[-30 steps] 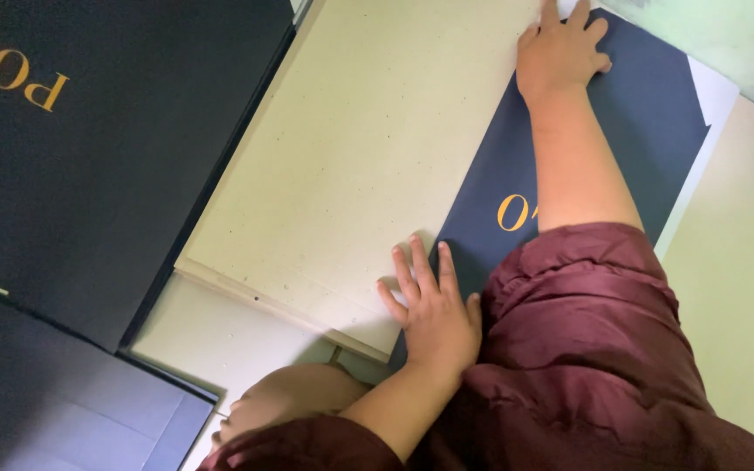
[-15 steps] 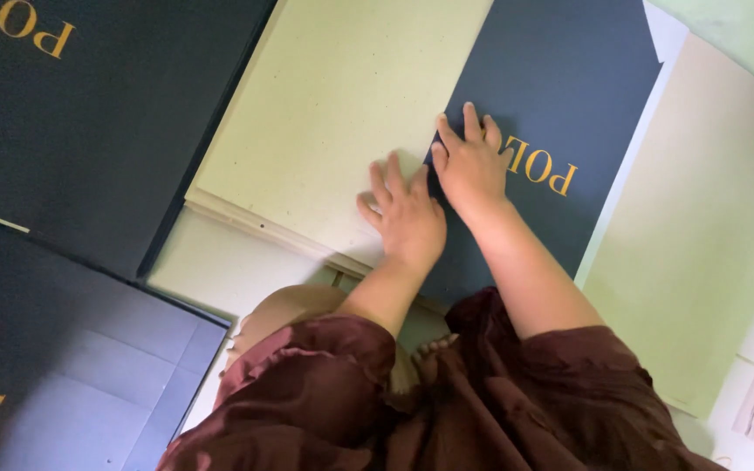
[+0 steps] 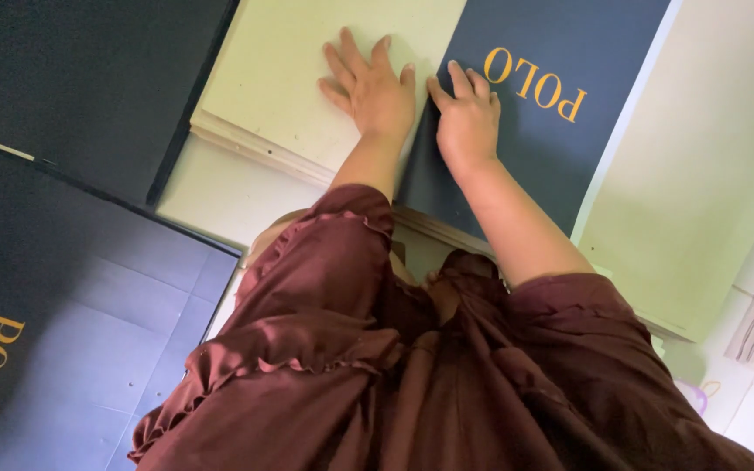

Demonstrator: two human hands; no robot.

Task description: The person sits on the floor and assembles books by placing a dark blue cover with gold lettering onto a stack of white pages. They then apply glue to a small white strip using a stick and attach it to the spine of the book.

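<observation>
Two hands flat on two sheets
Left hand [image 3: 370, 85] lies released, fingers spread, on cream board [image 3: 307, 78]; right hand [image 3: 467, 118], at three o'clock, lies released on navy sheet [image 3: 560, 148].

Soft, even daylight falls brightest on the pale cardboard sheet [image 3: 307, 78] and right side, a hazy sheen glares off the dark navy sheet [image 3: 71, 340] at lower left, the maroon sleeves [image 3: 325, 349] cast deep folds of shadow, and focus stays reasonably sharp.
</observation>
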